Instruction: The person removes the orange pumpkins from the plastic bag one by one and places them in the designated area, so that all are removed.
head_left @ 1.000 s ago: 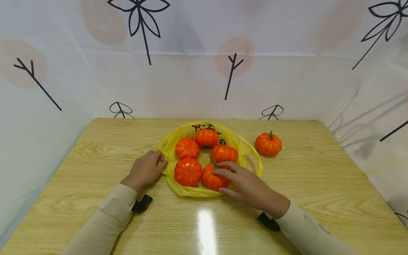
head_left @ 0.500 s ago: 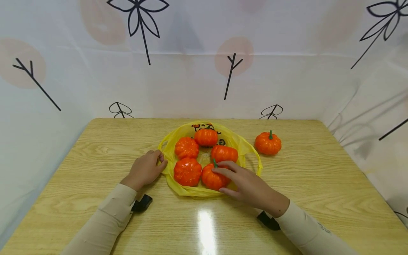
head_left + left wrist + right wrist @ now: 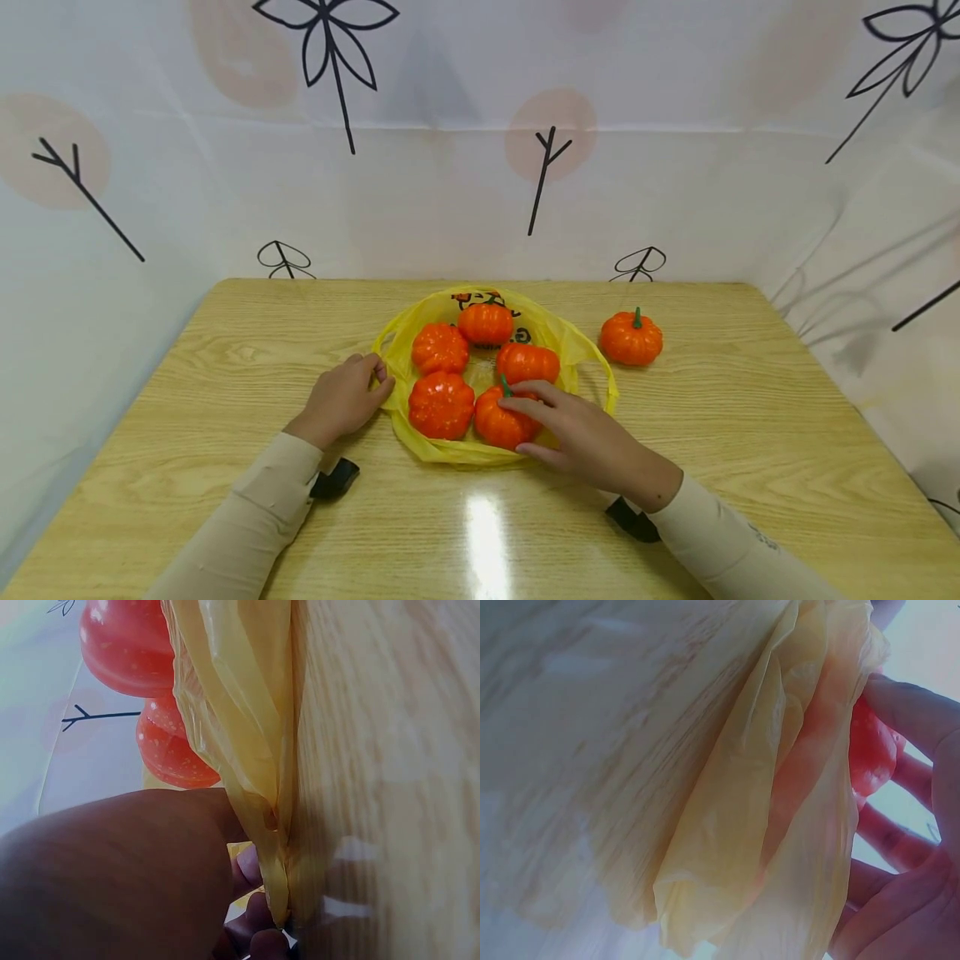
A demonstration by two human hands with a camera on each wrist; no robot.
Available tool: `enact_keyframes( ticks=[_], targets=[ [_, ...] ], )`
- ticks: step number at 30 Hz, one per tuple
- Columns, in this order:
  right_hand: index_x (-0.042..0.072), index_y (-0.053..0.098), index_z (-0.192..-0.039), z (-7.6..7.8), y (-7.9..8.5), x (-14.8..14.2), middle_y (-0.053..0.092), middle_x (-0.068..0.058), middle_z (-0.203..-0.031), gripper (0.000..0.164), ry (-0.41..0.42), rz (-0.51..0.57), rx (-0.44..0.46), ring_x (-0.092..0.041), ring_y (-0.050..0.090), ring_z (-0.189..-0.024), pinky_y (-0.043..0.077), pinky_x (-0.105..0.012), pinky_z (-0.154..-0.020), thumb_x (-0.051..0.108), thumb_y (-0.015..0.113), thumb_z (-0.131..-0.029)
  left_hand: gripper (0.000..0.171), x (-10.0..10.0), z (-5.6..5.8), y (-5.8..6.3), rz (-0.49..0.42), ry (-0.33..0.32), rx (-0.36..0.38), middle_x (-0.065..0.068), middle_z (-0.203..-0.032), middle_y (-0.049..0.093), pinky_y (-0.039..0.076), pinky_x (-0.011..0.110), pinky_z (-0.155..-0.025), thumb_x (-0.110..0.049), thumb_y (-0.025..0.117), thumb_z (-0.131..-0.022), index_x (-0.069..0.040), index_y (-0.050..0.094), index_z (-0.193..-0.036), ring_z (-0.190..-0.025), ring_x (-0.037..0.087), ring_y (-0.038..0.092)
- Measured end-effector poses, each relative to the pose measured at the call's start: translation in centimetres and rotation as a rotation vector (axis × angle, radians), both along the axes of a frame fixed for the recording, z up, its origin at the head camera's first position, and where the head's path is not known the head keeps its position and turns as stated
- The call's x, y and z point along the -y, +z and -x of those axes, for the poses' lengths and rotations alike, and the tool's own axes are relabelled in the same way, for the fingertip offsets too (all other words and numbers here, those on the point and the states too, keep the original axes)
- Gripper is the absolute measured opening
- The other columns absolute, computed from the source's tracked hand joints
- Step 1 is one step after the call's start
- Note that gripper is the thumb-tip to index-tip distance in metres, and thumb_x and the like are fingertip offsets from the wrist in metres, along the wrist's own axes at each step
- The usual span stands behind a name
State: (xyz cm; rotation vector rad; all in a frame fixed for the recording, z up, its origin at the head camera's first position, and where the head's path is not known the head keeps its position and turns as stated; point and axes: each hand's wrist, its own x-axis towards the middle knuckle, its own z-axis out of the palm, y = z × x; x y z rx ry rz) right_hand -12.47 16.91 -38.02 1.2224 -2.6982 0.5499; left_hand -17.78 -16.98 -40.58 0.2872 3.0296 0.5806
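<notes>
A yellow plastic bag (image 3: 420, 448) lies wide open on the table with several small orange pumpkins inside. My left hand (image 3: 347, 400) pinches the bag's left edge; in the left wrist view the yellow film (image 3: 247, 712) runs down between thumb and fingers. My right hand (image 3: 581, 433) reaches over the bag's near right rim, its fingers and thumb curved round the front right pumpkin (image 3: 501, 419), which has a green stem. The right wrist view shows a red-orange pumpkin (image 3: 871, 750) between the fingers, partly hidden by the bag.
Another orange pumpkin (image 3: 632, 340) stands outside the bag, to its right on the wooden table (image 3: 750, 400). One bag handle (image 3: 611, 387) loops out on the right side. A white patterned cloth (image 3: 450, 200) hangs behind the table.
</notes>
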Motion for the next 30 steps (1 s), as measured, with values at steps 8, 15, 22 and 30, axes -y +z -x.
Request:
enact_keyframes(
  ticks=[8,15,22,30],
  targets=[
    [0.016,0.059,-0.137,0.0,0.1,-0.1,0.056,-0.007,-0.137,0.056,0.014,0.006,-0.013,-0.021,0.067,-0.105,0.057,-0.036,-0.085,0.032,0.078,-0.087,0.018,0.0,0.1,-0.1,-0.006,-0.004,-0.010,0.004,-0.077,0.050,0.034,0.031,-0.056,-0.031,0.060,-0.097,-0.015,0.056,-0.090,-0.061,0.021,0.046],
    [0.016,0.059,-0.136,0.0,0.2,-0.1,0.056,-0.007,-0.137,0.056,0.024,0.017,-0.015,-0.022,0.068,-0.105,0.057,-0.037,-0.086,0.031,0.079,-0.086,0.018,0.0,0.1,-0.2,-0.005,-0.003,-0.007,0.004,-0.076,0.049,0.033,0.031,-0.056,-0.031,0.060,-0.097,-0.015,0.056,-0.090,-0.060,0.021,0.045],
    [0.018,0.059,-0.137,-0.1,0.5,-0.2,0.056,-0.006,-0.137,0.057,0.030,0.028,-0.033,-0.021,0.067,-0.105,0.056,-0.036,-0.086,0.032,0.079,-0.085,0.018,0.1,0.1,-0.3,0.000,-0.007,-0.013,0.004,-0.076,0.049,0.033,0.031,-0.055,-0.032,0.060,-0.097,-0.015,0.056,-0.090,-0.059,0.021,0.045],
    [0.020,0.058,-0.137,-0.3,1.1,-0.3,0.056,-0.005,-0.138,0.058,0.021,0.026,-0.045,-0.021,0.067,-0.105,0.057,-0.037,-0.086,0.032,0.080,-0.085,0.018,0.1,0.2,-0.4,0.003,-0.004,-0.015,0.004,-0.076,0.050,0.034,0.030,-0.055,-0.031,0.060,-0.097,-0.015,0.056,-0.090,-0.059,0.021,0.045]
  ],
)
